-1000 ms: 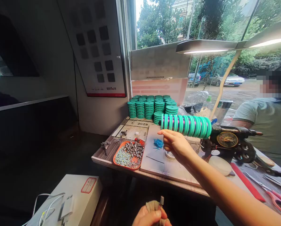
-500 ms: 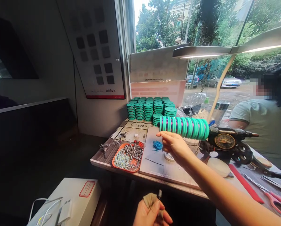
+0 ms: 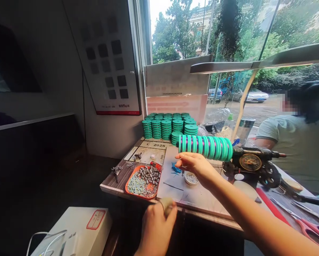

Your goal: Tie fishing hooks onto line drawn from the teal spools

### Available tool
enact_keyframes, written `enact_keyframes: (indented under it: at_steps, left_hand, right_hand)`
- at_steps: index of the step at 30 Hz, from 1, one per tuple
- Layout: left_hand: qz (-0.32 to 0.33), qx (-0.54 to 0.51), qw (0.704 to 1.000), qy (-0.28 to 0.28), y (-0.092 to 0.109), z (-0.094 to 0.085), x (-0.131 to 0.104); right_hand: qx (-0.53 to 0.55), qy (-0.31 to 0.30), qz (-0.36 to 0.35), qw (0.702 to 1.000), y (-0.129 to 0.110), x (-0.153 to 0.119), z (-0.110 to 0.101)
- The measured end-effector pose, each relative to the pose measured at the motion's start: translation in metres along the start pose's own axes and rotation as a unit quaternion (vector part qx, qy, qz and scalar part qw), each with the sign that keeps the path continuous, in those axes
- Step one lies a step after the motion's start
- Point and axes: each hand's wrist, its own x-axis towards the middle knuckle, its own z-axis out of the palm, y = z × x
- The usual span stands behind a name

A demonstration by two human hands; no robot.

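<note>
My right hand point(image 3: 195, 165) is beside the near end of a row of green spools point(image 3: 206, 147) on the winder's shaft. Its fingers are closed in a pinch, and whatever is in them is too thin to make out. My left hand point(image 3: 158, 222) is at the table's front edge, its fingers curled and partly blurred. A tan cover point(image 3: 167, 206) is on it near the thumb, and what the fingers hold is hidden. Beyond it lies an orange tray point(image 3: 126, 190) with grey metal weights point(image 3: 150, 175) and pale green tubes point(image 3: 136, 186).
The winder point(image 3: 251, 161) has dark gears. Stacked green spools point(image 3: 166, 128) stand at the back. Blue pieces point(image 3: 176, 168) and a small round dish point(image 3: 191, 179) lie on the board. Scissors point(image 3: 309, 227) are at right, a lamp point(image 3: 223, 67) above, another person point(image 3: 295, 149) beyond.
My left hand has risen and moved forward to the table edge; the metal weight that hung by its fingers no longer shows. My right hand stays by the spools. The view has shifted slightly.
</note>
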Motion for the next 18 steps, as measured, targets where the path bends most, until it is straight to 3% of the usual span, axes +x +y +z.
enact_keyframes:
  at_steps: [4,7,11,18]
  left_hand:
    - [0.036,-0.124,0.990,-0.059,0.043,0.017,0.036]
    - [0.026,-0.224,0.966,-0.129,0.058,0.033,0.053]
    - [0.001,-0.298,0.946,-0.128,0.063,0.041,0.054]
    - [-0.043,-0.296,0.943,-0.147,0.054,0.036,0.036]
  right_hand:
    - [-0.012,-0.003,-0.008,1.000,-0.001,0.000,0.001]
    - [-0.020,-0.018,-0.004,1.000,-0.002,-0.001,0.003]
    - [-0.017,-0.025,-0.006,1.000,-0.002,-0.002,0.003]
    - [0.006,-0.015,-0.023,1.000,-0.001,0.000,0.002]
